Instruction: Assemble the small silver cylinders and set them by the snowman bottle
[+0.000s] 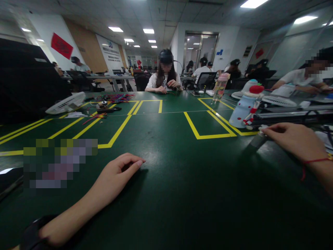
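My left hand [121, 170] rests on the dark green table [166, 198], left of the middle, with its thumb and fingers pressed together. Whatever may be between those fingertips is hidden or too small to name. At the right, my right hand [293, 139] pinches the pale top of a small grey cylinder [258, 140], which leans over the table. A light blue bottle [240, 111] with a red top stands just beyond the cylinder, to the left of my right hand.
Yellow tape [218, 135] marks the table. Tangled wires [117, 98] and a white fan [66, 103] lie back left. A pink bottle [220, 87] and long metal rails [288, 116] are at the right. Across the table sits a person [163, 78].
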